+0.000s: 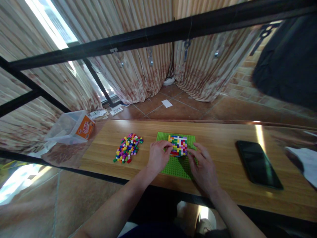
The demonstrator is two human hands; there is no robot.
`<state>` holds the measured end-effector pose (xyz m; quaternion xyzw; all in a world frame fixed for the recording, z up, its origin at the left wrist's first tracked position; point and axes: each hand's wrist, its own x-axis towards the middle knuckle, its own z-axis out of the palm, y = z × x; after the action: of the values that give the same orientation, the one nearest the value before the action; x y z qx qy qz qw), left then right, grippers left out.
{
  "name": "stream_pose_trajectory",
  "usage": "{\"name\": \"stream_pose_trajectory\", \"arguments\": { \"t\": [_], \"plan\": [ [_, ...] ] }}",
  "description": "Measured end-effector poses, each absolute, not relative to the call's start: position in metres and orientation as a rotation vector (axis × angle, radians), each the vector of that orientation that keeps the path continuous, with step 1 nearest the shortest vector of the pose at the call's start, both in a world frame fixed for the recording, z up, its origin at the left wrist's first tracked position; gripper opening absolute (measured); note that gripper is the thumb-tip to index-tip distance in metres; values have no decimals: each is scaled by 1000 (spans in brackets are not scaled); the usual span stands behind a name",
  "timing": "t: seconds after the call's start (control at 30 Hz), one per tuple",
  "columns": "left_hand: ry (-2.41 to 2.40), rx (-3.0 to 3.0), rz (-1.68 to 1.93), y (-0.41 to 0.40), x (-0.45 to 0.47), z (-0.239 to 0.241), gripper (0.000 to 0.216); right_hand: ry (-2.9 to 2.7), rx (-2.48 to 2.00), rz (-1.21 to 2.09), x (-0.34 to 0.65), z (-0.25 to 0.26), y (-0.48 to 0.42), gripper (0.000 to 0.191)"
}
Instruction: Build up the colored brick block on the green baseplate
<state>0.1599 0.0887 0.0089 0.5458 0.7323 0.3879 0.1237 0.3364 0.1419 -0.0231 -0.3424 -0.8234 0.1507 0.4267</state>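
A green studded baseplate (179, 170) lies on the wooden table, bearing a block of multicoloured toy bricks (178, 143) on its upper part. At the left lower edge of that block is my left hand (159, 155), thumb and forefinger pinched together. Whatever those fingertips hold, if anything, is too small to make out. My right hand (204, 165) rests over the baseplate's right side, fingers apart, with fingertips at the right edge of the brick block. A loose pile of small coloured bricks (127, 148) lies left of the baseplate.
A black phone or tablet (259, 164) lies on the table (220, 138) at the right. Beyond the left end stands a clear plastic box (68, 127) with an orange label. A dark metal bar (153, 33) crosses above, before curtains (138, 72). White paper (303, 163) is at far right.
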Motion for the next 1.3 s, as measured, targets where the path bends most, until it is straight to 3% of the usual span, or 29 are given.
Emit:
{"name": "stream_pose_trajectory", "arguments": {
  "t": [0.3,0.53,0.77,1.07,1.3],
  "plan": [
    [1922,1109,1164,108,145,8,13,-2087,-851,480,334,-28,139,25],
    [1894,1115,1039,117,145,17,10,-2068,-860,519,334,-31,141,27],
    [1926,1288,1145,90,149,9,5,-2101,-844,470,340,-34,142,28],
    [2667,1438,830,36,78,3,16,-2146,-838,431,343,-41,142,30],
    [2781,1652,458,46,57,-2,20,-2134,-831,432,342,-41,144,28]
  ]
}}
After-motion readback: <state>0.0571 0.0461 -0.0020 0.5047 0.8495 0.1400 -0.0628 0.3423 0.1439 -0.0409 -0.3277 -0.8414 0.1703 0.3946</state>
